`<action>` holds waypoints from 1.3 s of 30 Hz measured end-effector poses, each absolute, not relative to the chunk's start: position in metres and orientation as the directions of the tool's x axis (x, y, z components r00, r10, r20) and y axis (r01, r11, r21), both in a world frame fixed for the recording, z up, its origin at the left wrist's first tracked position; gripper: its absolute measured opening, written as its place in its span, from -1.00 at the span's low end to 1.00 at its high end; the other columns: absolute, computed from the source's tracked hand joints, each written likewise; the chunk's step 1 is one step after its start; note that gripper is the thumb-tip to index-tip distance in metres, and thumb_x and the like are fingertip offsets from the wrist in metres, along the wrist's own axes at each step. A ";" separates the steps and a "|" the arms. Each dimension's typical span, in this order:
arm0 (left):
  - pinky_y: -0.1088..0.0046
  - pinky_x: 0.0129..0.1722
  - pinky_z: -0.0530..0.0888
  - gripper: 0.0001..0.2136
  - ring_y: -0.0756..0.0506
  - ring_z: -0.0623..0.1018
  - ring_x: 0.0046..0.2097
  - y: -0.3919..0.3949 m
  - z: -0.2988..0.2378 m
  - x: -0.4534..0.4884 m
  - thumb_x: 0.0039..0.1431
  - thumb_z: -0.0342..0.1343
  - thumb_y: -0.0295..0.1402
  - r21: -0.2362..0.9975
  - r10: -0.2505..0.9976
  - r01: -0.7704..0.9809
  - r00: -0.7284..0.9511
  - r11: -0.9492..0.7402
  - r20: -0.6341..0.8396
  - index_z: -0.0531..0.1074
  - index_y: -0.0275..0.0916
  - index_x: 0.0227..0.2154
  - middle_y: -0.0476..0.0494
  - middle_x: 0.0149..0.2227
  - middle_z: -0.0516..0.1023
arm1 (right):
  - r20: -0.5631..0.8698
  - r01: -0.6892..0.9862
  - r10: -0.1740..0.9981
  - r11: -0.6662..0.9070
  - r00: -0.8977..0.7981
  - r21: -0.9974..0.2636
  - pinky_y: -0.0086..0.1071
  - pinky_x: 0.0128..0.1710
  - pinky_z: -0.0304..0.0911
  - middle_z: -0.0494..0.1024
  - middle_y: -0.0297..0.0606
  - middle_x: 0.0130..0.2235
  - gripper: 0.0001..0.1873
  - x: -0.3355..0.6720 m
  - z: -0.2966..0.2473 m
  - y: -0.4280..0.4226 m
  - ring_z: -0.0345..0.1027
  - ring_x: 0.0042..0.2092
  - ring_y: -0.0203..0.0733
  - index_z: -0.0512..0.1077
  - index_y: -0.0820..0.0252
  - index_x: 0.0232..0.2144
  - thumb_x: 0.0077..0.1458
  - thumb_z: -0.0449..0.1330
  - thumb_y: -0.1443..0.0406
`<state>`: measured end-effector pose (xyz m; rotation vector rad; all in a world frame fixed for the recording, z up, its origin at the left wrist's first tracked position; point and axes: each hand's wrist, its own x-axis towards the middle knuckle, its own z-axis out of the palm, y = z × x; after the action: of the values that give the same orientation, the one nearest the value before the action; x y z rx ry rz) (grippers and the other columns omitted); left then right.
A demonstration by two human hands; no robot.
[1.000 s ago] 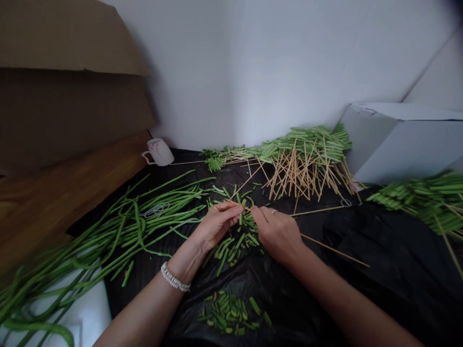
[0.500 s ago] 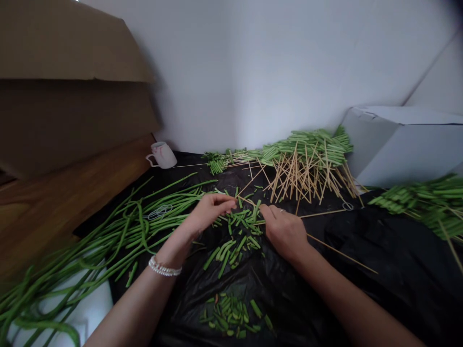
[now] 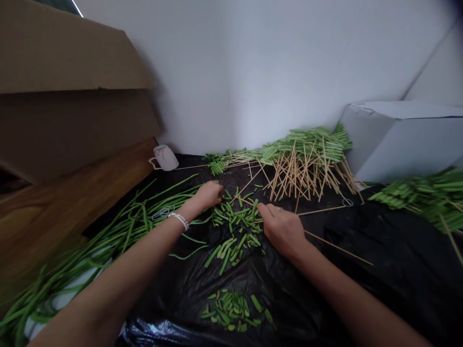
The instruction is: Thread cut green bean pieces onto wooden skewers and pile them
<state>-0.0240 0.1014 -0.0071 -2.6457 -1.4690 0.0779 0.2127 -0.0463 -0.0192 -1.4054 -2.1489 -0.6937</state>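
Note:
My right hand (image 3: 284,228) is closed in a pinch on a thin bamboo skewer (image 3: 336,247) that runs back to the right over the black plastic sheet (image 3: 379,260); its tip reaches into a loose heap of short cut bean pieces (image 3: 237,229). My left hand (image 3: 209,194), with a bead bracelet at the wrist, is stretched forward to the far left edge of that heap, fingers curled down on the bean pieces there. What the fingers hold is hidden.
Long uncut beans (image 3: 119,231) lie in a sprawl at left. Finished bean skewers (image 3: 307,159) are piled at the back, more (image 3: 423,197) at right by a white box (image 3: 405,140). A white mug (image 3: 164,158), a cardboard box (image 3: 68,96) and bean scraps (image 3: 231,311) surround the work area.
My left hand left the skewer tip and reached forward and left to the far edge of the bean pieces. My right hand stayed on the skewer.

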 end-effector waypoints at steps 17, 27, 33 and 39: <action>0.44 -0.20 0.40 -0.72 -0.10 0.50 -0.24 0.114 -0.003 -0.005 -0.01 0.01 -0.57 -0.072 0.705 0.702 0.708 -0.708 -0.037 0.50 -0.30 -0.23 -0.26 -0.18 0.48 | 0.592 0.927 0.728 0.364 -0.346 0.094 -0.37 -0.46 -0.10 0.44 -0.35 -0.43 -0.74 0.214 -0.020 -0.045 0.22 -0.44 -0.30 0.43 0.19 -0.18 0.12 0.02 0.45; 0.36 -0.13 0.38 -0.78 -0.18 0.50 -0.13 0.119 -0.004 0.002 0.07 0.02 -0.48 -0.100 0.795 0.792 0.606 -0.602 0.010 0.45 -0.31 -0.21 -0.31 -0.20 0.52 | 0.583 0.928 0.738 0.362 -0.339 0.081 -0.38 -0.47 -0.11 0.46 -0.33 -0.43 -0.76 0.216 -0.019 -0.044 0.24 -0.44 -0.31 0.43 0.19 -0.21 0.11 0.03 0.45; 0.42 -0.29 0.37 -0.75 -0.16 0.52 -0.26 0.136 0.000 0.018 0.11 0.09 -0.22 0.040 0.902 0.902 0.427 -0.430 0.065 0.48 -0.30 -0.28 -0.25 -0.31 0.55 | 0.625 0.937 0.718 0.342 -0.307 0.068 -0.38 -0.45 -0.08 0.46 -0.33 -0.43 -0.76 0.219 -0.017 -0.041 0.24 -0.43 -0.31 0.43 0.17 -0.22 0.14 0.01 0.43; 0.48 -0.49 0.29 -0.81 -0.07 0.45 -0.47 0.141 -0.010 0.041 -0.09 0.27 -0.26 0.166 0.950 0.941 0.306 -0.294 -0.057 0.48 -0.30 -0.54 -0.15 -0.52 0.51 | 0.628 0.938 0.714 0.338 -0.309 0.077 -0.38 -0.45 -0.08 0.46 -0.35 -0.43 -0.77 0.220 -0.017 -0.041 0.25 -0.44 -0.30 0.44 0.17 -0.22 0.14 0.02 0.42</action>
<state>0.0407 0.1412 -0.0099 -2.6701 -1.9541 -0.0859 0.2198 -0.0409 -0.0171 -1.4437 -2.1161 -0.6026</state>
